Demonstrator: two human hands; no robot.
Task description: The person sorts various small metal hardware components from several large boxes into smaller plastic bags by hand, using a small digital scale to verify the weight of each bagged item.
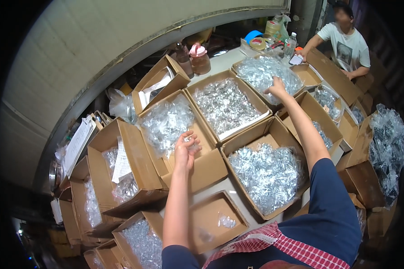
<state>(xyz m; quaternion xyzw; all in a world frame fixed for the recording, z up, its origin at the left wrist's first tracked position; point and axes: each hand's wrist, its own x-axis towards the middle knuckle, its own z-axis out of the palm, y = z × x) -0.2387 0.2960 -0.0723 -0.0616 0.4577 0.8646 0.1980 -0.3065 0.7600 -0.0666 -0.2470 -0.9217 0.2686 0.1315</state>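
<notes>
My left hand (187, 150) is turned palm up over the front of a cardboard box of clear plastic packets (168, 121). Its fingers curl around what looks like a small clear plastic packet (189, 140). Stretched far forward, my right hand (277, 88) is over another box, heaped with clear packets (260, 71). Its thumb and fingers are apart, and I see nothing held in them. Between the two lies a box of loose shiny small parts (226, 105). Nearer me, a deep box holds many silvery slim pieces (267, 175).
A shallow box (197, 210) with a few clear packets sits close to my body. More part-filled boxes (98, 166) crowd the left, others the right. A pink-lidded jug (199, 58), tape rolls (257, 43) and a bottle (291, 44) stand behind. Another person (348, 49) is at the far right.
</notes>
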